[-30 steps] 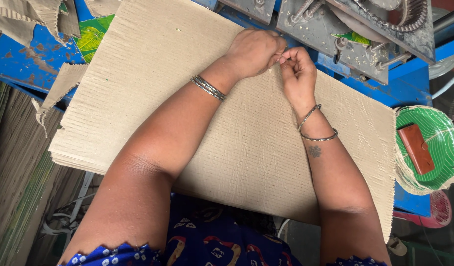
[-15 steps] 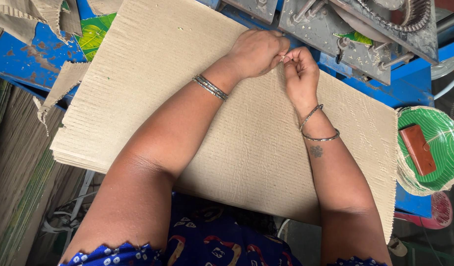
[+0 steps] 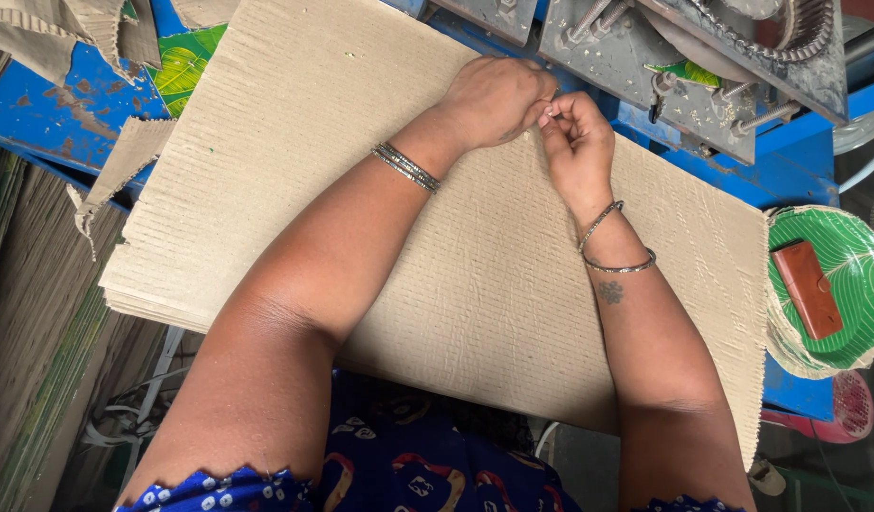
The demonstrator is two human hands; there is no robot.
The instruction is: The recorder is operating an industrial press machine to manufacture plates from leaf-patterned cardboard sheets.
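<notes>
Cardboard sheets under hands | left, right fingertips touching

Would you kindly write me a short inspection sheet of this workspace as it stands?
Surface: blue metal table, paint worn, mostly covered.
Job's things: stack of corrugated cardboard sheets lying flat under both forearms.
Clutter: torn cardboard scraps; stack of green leaf-print plates with a brown block on top.
Hands: left hand and right hand meet at the stack's far edge, fingertips pinched together; what they pinch is too small to tell.
Cables: white cords below the table.
Surroundings: grey metal machine beyond the hands; pink object.
</notes>
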